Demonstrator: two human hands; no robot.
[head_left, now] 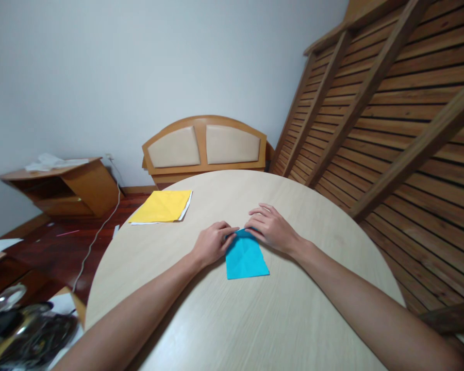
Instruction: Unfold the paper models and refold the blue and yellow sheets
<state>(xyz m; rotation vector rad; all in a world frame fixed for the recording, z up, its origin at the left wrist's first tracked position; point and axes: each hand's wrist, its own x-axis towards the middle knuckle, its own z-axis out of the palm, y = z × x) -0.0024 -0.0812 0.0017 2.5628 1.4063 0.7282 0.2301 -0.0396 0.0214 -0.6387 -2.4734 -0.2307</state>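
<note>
A blue sheet of paper (246,259), creased and partly folded, lies near the middle of the round pale wooden table (232,319). My left hand (213,242) pinches the paper's far left corner with curled fingers. My right hand (269,226) presses on the far right edge of the same paper, its fingers spread flat on it and the table. Both hands meet at the sheet's far edge.
A stack of yellow paper (162,206) over white sheets lies at the table's far left edge. A wooden headboard (204,147) stands behind the table, a slatted bed frame (390,118) leans at the right, a low wooden cabinet (65,188) at the left.
</note>
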